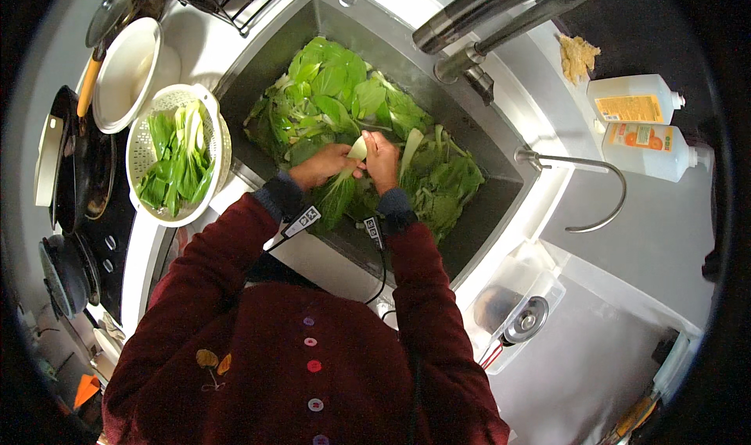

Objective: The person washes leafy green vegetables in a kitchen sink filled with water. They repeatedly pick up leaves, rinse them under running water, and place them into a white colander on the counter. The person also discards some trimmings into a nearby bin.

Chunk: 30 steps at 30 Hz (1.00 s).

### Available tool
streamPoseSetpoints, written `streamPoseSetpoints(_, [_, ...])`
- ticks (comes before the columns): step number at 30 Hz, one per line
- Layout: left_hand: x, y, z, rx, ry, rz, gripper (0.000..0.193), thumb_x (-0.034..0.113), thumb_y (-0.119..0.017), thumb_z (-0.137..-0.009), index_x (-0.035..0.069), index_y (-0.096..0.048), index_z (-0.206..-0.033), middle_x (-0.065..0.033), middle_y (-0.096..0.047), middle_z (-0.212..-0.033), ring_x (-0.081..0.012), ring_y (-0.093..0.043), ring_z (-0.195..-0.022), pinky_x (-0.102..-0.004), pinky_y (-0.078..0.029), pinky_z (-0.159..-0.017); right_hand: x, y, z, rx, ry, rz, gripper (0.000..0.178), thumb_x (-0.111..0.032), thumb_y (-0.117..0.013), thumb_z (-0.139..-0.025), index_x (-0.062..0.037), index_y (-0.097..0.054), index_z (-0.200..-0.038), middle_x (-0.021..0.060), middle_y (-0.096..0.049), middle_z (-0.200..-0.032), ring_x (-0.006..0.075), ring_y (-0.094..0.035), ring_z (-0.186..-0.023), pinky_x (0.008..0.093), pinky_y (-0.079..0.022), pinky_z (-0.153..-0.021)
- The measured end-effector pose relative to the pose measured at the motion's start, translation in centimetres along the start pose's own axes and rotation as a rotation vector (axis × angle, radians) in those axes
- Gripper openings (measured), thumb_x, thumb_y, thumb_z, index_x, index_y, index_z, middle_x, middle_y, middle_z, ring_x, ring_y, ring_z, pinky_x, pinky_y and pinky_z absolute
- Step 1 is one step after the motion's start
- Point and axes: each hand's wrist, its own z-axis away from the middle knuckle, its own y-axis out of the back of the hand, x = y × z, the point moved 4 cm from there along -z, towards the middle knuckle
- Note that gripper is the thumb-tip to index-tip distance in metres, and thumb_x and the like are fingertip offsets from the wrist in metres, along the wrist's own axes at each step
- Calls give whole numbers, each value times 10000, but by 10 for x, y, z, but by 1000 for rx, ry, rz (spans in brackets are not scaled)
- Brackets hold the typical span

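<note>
Left hand [325, 165] and right hand [382, 161] have their fingers [348, 163] pinching a leafy green [338, 201] over the sink [497, 199], kinda hiding its stem, while heaped leaves [332, 77] bury most of the bottom, with a loaded colander [223, 144] left and faucet [469, 24] looming right.
</note>
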Motion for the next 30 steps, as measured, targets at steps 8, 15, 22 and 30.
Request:
streamPoseSetpoints(8, [-49,51,-44,105,140,-174,343,86,-606,-743,-6,-525,-1063,-80,-597,-936,-168,-532,-911,-299,-428,-772,135,-7,2,-115,-405,236,321,-297,-524,-863,4,-536,-978,120,-547,-733,238,-506,-586,391,-425,-536])
streamPoseSetpoints(15, [-108,84,-100,190,43,-911,273,259,-621,-699,16,-627,-826,-141,-605,-702,-261,-574,-660,-398,-442,-576,130,-26,18,-208,-250,190,384,-253,-568,-817,-17,-510,-1115,172,-561,-956,314,-544,-798,418,-450,-689])
streamPoseSetpoints(22, [-104,96,-102,373,-45,-1123,423,314,-545,-812,-22,-541,-555,-197,-510,-595,-327,-514,-555,-467,-407,-546,92,-28,39,-246,11,332,346,-191,-560,-830,-37,-492,-1133,192,-524,-1056,333,-540,-880,449,-444,-720])
streamPoseSetpoints(30, [-74,76,-87,201,251,-668,359,368,-574,-804,12,-609,-840,-135,-588,-795,-236,-535,-666,-377,-424,-599,138,54,21,227,-276,344,476,-345,-581,-820,-62,-452,-1180,160,-496,-1113,350,-533,-901,471,-501,-732])
